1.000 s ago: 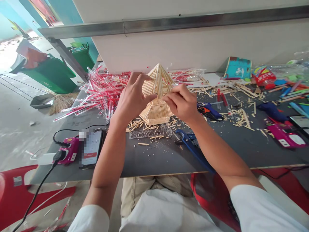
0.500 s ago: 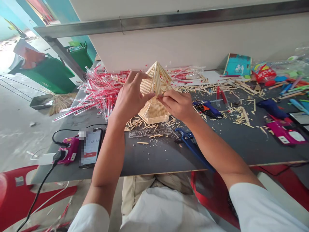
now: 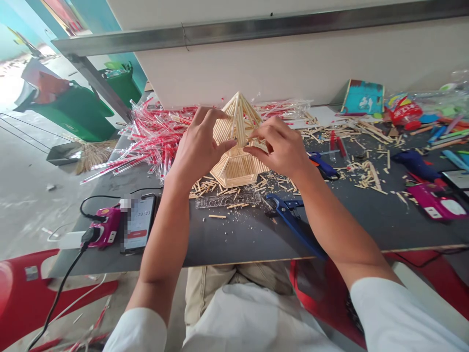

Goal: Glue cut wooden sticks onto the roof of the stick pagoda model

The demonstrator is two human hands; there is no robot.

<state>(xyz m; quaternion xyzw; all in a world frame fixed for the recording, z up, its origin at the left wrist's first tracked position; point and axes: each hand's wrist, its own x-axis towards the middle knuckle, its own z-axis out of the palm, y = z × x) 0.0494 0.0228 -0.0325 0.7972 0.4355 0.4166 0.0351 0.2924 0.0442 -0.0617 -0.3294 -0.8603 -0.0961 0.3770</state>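
Note:
A small pavilion model (image 3: 240, 168) made of thin wooden sticks, with a pointed roof, stands on the dark table. My left hand (image 3: 200, 144) holds the left side of its roof, with the thumb near the front lower edge and the fingers over the slats. Right of the roof is my right hand (image 3: 280, 146), its thumb and forefinger parted with a gap between them. I see nothing held in it. A clear ruler (image 3: 223, 201) and blue cutting pliers (image 3: 293, 222) lie in front of the model. Stick offcuts (image 3: 205, 187) are scattered around its base.
Red-and-clear plastic wrappers (image 3: 146, 132) pile up at the left. A phone (image 3: 138, 225) and a pink power socket (image 3: 106, 225) with cables lie front left. A blue glue gun (image 3: 324, 167) rests beyond my right forearm, another (image 3: 414, 164) farther right. A metal rail (image 3: 256, 32) crosses behind.
My right hand has drawn back to the right from the roof's front edge, and its thumb and forefinger have come apart. My left hand stays in place on the model.

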